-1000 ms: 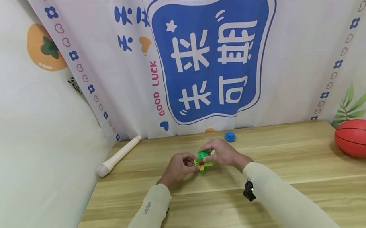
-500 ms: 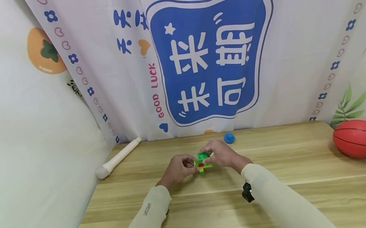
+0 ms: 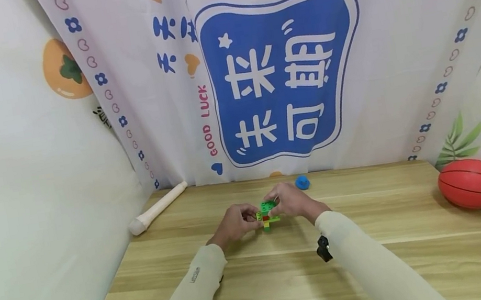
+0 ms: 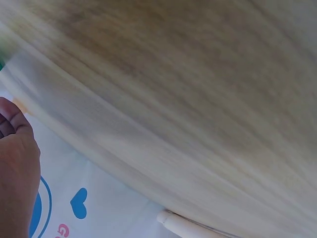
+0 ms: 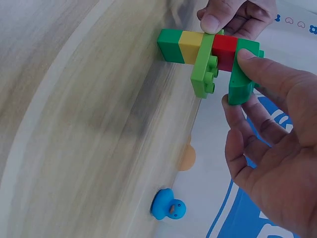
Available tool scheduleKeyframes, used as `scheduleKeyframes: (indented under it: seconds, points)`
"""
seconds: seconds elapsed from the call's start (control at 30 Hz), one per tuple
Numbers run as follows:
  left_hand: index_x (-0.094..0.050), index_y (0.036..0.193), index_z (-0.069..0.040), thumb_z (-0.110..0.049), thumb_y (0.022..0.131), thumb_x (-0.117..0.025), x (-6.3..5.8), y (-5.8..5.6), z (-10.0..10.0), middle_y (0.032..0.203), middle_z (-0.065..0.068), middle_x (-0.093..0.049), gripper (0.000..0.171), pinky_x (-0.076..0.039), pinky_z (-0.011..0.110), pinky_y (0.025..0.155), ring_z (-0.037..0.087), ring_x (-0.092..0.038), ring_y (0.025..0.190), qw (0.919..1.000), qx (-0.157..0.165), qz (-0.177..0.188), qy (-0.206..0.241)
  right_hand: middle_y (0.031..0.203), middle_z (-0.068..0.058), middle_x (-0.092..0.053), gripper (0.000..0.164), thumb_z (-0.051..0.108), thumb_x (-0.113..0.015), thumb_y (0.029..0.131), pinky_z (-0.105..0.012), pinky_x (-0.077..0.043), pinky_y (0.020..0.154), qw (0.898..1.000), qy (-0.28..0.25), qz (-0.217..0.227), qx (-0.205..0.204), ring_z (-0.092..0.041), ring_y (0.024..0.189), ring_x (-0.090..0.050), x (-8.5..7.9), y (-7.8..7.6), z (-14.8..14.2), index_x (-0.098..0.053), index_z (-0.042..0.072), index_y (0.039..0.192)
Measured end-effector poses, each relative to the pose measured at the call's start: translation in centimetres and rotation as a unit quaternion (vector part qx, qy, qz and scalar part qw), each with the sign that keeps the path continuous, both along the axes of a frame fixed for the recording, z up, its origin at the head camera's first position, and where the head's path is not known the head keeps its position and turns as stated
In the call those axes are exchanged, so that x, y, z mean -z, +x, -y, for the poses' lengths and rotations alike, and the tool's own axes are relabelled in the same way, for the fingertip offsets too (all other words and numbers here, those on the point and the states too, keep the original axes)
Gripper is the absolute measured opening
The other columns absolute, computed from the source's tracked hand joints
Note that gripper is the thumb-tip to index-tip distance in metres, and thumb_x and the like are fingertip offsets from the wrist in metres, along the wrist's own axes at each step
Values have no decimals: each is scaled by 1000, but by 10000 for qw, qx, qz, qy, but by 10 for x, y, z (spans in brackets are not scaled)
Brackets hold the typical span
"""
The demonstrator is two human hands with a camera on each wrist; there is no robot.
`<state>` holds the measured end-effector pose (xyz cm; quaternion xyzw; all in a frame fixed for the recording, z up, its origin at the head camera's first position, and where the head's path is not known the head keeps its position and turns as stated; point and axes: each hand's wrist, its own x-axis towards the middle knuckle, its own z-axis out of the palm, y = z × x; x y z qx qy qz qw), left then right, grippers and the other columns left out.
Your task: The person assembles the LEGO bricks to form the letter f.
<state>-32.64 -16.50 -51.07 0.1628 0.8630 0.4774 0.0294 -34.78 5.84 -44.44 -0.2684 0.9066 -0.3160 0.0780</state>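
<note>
A small stack of toy building blocks stands on the table between my hands in the head view. In the right wrist view it runs from a dark green block [image 5: 170, 45] at its base through a yellow block [image 5: 190, 47], a long light green block [image 5: 201, 72] and a red block [image 5: 225, 49] to a larger green block [image 5: 241, 79] on top. My right hand [image 3: 293, 199] pinches that top green block between thumb and fingers. From the other side my left hand [image 3: 234, 222] pinches the end of the light green block. Only part of the left hand enters the left wrist view.
A blue toy duck [image 5: 163, 204] sits behind the right hand near the table's back edge. A white microphone-shaped object [image 3: 158, 209] lies at the back left. A red ball [image 3: 472, 183] with black lines rests at the right edge. Printed cloth [image 3: 261, 162] hangs behind the table [image 3: 274, 293].
Both hands keep their hold on the blocks with hardly any visible movement. The head view has shifted slightly.
</note>
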Motion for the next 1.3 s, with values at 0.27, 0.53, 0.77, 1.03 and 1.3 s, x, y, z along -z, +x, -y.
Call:
scheduleKeyframes:
  seconds: [0.27,0.53,0.77,1.03,1.3]
  points:
    - [-79,111,-3,-9,90,-87,0,0,0,97,6,-76,23,-55,22,76,13,-64,85,9999,-55,81,40,119,-15,-80,33,5,-84,91,-41,-62,93,9978,-572,141,-314,-29,106,-75,12,3,-11,-77,1,123]
    - [-80,113,-4,-11,91,-87,-1,0,0,97,5,-75,25,-54,22,76,14,-62,85,9998,-77,175,49,118,-16,-74,31,4,-85,90,-46,-60,100,9908,-1131,643,370,-30,111,-72,42,9,-23,-73,0,119]
    - [-80,114,-3,-12,92,-86,0,0,0,96,5,-75,25,-52,21,74,13,-61,84,10000,-3,41,69,115,-13,-76,28,10,-85,93,-45,-60,99,9866,-1355,585,692,-25,107,-72,54,12,-25,-74,2,117]
    - [-79,123,-2,-21,103,-75,5,-1,-6,101,7,-78,28,-54,22,75,11,-62,84,9974,288,-474,-465,119,-12,-80,28,19,-78,100,-44,-60,97,9857,-1363,295,948,-23,107,-73,63,15,-33,-79,3,123]
    - [-80,124,-8,-26,109,-65,11,-2,-12,108,2,-81,28,-53,23,80,7,-61,85,9882,453,-936,-1123,107,-7,-82,21,23,-71,105,-29,-55,77,9923,-941,-115,798,-11,87,-66,67,16,-34,-84,9,114]
